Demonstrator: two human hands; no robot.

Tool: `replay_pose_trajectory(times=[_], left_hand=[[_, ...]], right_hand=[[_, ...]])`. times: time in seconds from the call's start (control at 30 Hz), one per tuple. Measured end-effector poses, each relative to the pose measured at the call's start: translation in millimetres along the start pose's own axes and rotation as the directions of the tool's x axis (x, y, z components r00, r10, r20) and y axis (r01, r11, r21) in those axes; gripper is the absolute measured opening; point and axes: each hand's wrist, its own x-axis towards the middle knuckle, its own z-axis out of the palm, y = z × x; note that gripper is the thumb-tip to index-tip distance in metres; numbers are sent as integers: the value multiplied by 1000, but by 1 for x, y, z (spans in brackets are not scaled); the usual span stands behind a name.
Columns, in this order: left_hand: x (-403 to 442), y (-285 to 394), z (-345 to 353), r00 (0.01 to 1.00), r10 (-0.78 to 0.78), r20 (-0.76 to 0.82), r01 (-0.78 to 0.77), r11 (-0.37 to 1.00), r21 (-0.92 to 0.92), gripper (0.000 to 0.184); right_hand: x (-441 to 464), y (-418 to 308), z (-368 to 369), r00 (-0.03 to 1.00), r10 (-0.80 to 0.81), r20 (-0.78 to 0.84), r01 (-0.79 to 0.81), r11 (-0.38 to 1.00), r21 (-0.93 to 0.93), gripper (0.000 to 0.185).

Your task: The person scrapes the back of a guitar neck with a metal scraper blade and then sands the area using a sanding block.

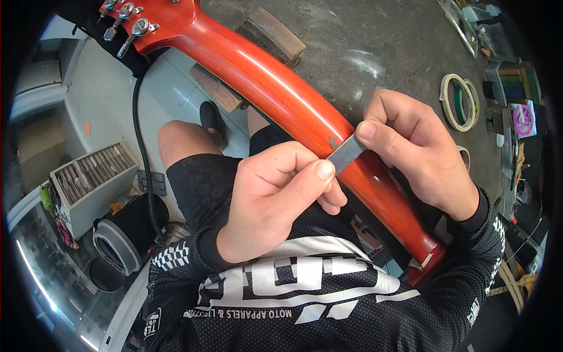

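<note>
A glossy red guitar neck (pixel 275 82) runs diagonally across the view, its rounded back facing up, with metal tuners (pixel 141 27) at the upper left. Both hands pinch a narrow flat grey strip (pixel 347 155) lying across the neck; whether it is sandpaper or a thin blade I cannot tell. My left hand (pixel 275 202) grips the strip's near end between thumb and curled fingers. At the far end, my right hand (pixel 422 146) has its thumb pressed on the strip. Just beside the strip, a small dull chipped patch (pixel 333 142) marks the red finish.
Wooden blocks (pixel 272 35) lie on the grey worktop (pixel 375 35) under and near the neck. Rolls of tape (pixel 458 102) and assorted supplies sit at the right. On the left are a box of sleeved items (pixel 97 176), a black bin (pixel 120 240) and a hanging black cable (pixel 138 129).
</note>
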Motion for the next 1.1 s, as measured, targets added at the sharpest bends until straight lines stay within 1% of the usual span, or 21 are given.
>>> replay_pose_trajectory(times=[0.1,0.3,0.53,0.63,0.7,0.73,0.83,1.0,1.1], left_hand=[[0,0,1,1000,2,-5,-2,1000,-4,23],[0,-3,-1,1000,21,0,-21,1000,-16,23],[1,-8,-1,998,68,6,-67,998,-19,23],[2,-11,-2,995,93,-20,-95,991,-96,23],[1,-9,-1,995,96,-28,-98,991,-87,23],[2,-8,-1,994,100,-32,-102,991,-83,23],[2,-7,-4,997,78,6,-78,997,-21,23],[0,-2,-1,1000,12,7,-13,1000,23,22],[0,-1,0,1000,0,3,0,999,35,22]], right_hand=[[1,2,2,1000,-19,-8,19,1000,5,32],[1,5,2,998,-64,-6,63,997,-50,33],[1,4,4,998,-69,-6,68,995,-74,33],[3,3,7,997,-82,-12,80,992,-94,32],[5,3,7,996,-86,-15,84,989,-120,31],[4,3,7,997,-80,-18,78,992,-97,31],[3,2,6,998,-66,-14,65,997,-45,31],[-2,2,1,999,-50,-19,50,999,-7,33],[-2,7,-1,996,-80,-25,80,997,-11,32]])
